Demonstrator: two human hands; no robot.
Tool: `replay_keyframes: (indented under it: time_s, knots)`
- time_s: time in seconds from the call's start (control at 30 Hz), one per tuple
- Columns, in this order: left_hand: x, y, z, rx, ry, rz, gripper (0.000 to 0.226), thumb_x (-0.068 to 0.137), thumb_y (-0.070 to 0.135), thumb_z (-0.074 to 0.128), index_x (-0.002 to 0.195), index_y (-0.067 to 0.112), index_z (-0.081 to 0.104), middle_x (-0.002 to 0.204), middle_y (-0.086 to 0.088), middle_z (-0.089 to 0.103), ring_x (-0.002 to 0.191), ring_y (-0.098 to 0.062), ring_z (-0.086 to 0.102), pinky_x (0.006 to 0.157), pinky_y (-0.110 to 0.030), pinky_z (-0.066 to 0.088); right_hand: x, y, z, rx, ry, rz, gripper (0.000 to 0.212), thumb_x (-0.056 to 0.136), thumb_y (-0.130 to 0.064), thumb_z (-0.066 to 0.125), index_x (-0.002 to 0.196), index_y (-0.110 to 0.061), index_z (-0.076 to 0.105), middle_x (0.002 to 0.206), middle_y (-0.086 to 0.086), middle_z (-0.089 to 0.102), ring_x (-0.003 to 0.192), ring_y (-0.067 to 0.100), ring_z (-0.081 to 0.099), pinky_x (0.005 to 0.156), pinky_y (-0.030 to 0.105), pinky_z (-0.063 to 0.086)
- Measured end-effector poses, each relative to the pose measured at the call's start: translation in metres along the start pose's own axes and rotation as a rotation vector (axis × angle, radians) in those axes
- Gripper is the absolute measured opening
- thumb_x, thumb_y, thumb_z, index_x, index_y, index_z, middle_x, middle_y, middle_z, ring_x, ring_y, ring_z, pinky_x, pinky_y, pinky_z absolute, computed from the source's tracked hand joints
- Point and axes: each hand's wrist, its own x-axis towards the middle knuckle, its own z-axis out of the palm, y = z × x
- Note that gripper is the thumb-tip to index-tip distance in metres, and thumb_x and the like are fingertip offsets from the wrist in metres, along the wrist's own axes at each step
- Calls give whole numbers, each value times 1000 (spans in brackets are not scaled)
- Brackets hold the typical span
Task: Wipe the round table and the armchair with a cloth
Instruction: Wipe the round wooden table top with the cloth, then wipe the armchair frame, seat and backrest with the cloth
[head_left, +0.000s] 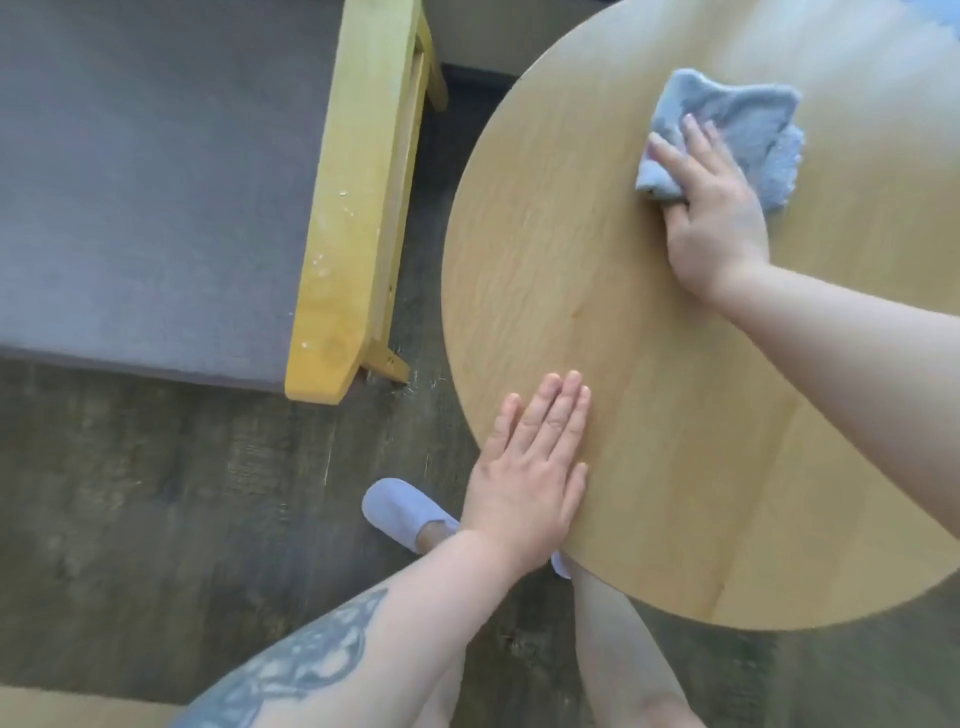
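Two hands sit on the table (649, 364): right hand (711, 208) presses the cloth (737, 119) flat-fingered at one o'clock, left hand (530, 467) lies flat, fingers straight, at seven. Armchair (358, 208) waits untouched at nine, nearer the left.

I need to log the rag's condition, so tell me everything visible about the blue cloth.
The cloth is a light grey-blue, fluffy terry-like rag, bunched and folded unevenly. It lies on the round table, toward its far side. The right hand presses on its near part, fingers laid over it. No stains are discernible.
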Motion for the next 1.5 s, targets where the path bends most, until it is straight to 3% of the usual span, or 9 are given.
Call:
replay_keyframes:
  time_s: [0.1, 0.27, 0.33, 0.5, 0.6, 0.8, 1.03, 1.23, 1.5]
  knots:
    - [-2, -6, 2, 29, -35, 103, 62, 98, 39, 26, 153, 11, 22, 161, 0, 21, 149, -16, 12, 120, -42, 8, -8, -68, 42, -60, 109, 204, 70, 87, -7, 41, 150, -34, 26, 161, -3, 12, 148, 15, 7, 116, 46, 21]
    - [-1, -10, 5, 3, -45, 183, 46, 92, 36, 33, 110, 18, 71, 104, 0, 69, 108, -23, 50, 106, -39, 28, -81, -130, 80, 37, -180, -536, 59, 85, -3, 51, 142, -20, 46, 153, 1, 35, 144, 18, 27, 112, 51, 28]
    - [-1, -14, 3, -23, -22, 193, 50, 93, 38, 34, 126, 14, 64, 121, -1, 66, 119, -22, 47, 110, -39, 25, -87, -101, 55, 34, -226, -638, 52, 89, -3, 45, 139, -15, 49, 150, 2, 41, 141, 16, 32, 113, 40, 28]
    - [0, -16, -6, -18, -83, 196, 62, 99, 42, 22, 155, 13, 22, 162, 1, 17, 149, -12, 9, 121, -40, 5, -147, 19, 7, 47, 167, 299, 62, 82, 0, 39, 142, -14, 46, 153, 8, 34, 145, 21, 23, 119, 38, 19]
    - [3, -9, -12, -262, -87, 64, 61, 99, 43, 9, 155, 19, 5, 163, 8, -1, 148, -4, -11, 119, -33, -11, -225, -26, 52, 51, 467, 730, 60, 85, 0, 37, 143, -14, 44, 152, 10, 37, 143, 28, 27, 116, 34, 21]
    - [17, -28, -31, -618, -94, -27, 67, 94, 48, 11, 155, 22, 9, 160, 14, -4, 147, 1, -12, 116, -19, -14, -257, -135, 89, 168, 270, 169, 65, 77, 2, 53, 140, -9, 45, 150, -1, 38, 139, 16, 35, 98, 39, 43]
    - [50, -45, -37, -256, -194, 57, 66, 96, 48, 10, 156, 23, -1, 163, 8, -13, 147, -7, -20, 115, -26, -19, -282, -29, 57, -31, 494, 945, 63, 82, -9, 34, 143, -20, 45, 153, 5, 36, 144, 26, 28, 102, 47, 39]
    - [55, -42, -40, -199, -270, 12, 68, 94, 51, 14, 155, 28, -8, 161, 11, -21, 144, -4, -26, 113, -27, -21, -261, -145, 92, 119, 259, 56, 47, 85, -5, 41, 125, -16, 63, 134, 4, 59, 130, 18, 48, 97, 41, 45]
    - [56, -44, -51, -159, -423, 46, 62, 105, 43, 16, 152, 27, -20, 157, 8, -33, 141, -8, -35, 113, -31, -24, -275, -57, 74, -20, 480, 797, 61, 81, -3, 48, 140, -18, 49, 149, 12, 41, 140, 30, 32, 97, 51, 39]
